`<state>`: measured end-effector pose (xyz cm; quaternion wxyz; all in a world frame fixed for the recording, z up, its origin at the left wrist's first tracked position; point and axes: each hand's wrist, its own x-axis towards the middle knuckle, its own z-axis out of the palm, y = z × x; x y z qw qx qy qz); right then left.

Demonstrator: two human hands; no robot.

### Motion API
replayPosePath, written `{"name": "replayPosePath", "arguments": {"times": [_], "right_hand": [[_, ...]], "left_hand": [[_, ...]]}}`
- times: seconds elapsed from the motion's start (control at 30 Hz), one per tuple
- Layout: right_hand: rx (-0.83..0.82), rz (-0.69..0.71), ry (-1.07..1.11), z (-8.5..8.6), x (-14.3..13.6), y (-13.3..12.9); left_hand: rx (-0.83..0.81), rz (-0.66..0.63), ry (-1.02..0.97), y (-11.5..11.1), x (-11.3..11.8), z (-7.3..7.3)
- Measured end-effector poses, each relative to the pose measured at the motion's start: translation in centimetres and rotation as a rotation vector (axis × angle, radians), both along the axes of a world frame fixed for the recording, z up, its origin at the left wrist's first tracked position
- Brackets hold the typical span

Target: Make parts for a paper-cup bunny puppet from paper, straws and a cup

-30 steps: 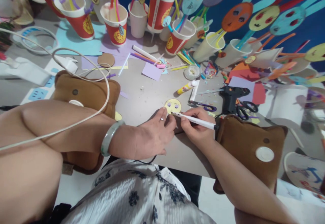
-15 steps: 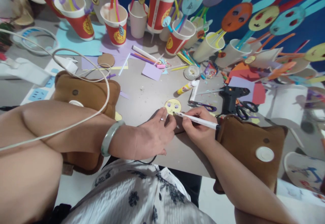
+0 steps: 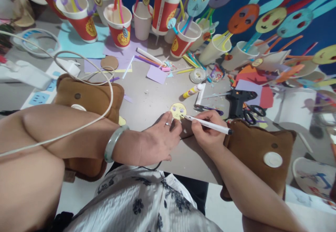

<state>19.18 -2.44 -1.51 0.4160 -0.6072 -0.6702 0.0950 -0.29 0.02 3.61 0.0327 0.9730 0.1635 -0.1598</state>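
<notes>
A small round yellow paper face (image 3: 178, 110) with purple eyes, lashes and a mouth line lies flat on the table. My left hand (image 3: 162, 136), with a ring and a jade bangle, rests palm down, its fingers spread and fingertips at the lower left edge of the face. In my right hand (image 3: 210, 130) is a white marker (image 3: 210, 124), pinched between the fingers, its tip at the right side of the face near the mouth. Just above the face lies a yellow glue stick (image 3: 192, 90).
Brown cushions (image 3: 259, 155) lie under both forearms. At the right are a black glue gun (image 3: 237, 102) and scissors (image 3: 253, 113). Red and white paper cups (image 3: 122, 25) with straws and paper faces line the back. A white cable (image 3: 111, 95) loops over the left arm.
My right hand and the marker have shifted slightly right, and the marker lies at a lower slant. My left hand has stayed in place.
</notes>
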Motion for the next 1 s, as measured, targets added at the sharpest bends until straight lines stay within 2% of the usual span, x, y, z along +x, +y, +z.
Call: {"name": "replayPosePath", "arguments": {"times": [0.17,0.47,0.63,1.0], "right_hand": [[0.017,0.011,0.056,-0.4,0.5,-0.2],[0.024,0.082,0.168,-1.5,1.4,-0.6],[0.038,0.099,0.169,-1.2,1.3,-0.6],[0.05,0.099,0.187,-1.1,1.4,-0.6]], "left_hand": [[-0.014,-0.015,0.044,0.3,0.1,0.5],[0.001,-0.017,-0.002,0.1,0.0,-0.3],[0.046,-0.023,-0.079,-0.1,-0.4,-0.6],[0.128,0.018,-0.264,-0.7,-0.6,-2.9]]}}
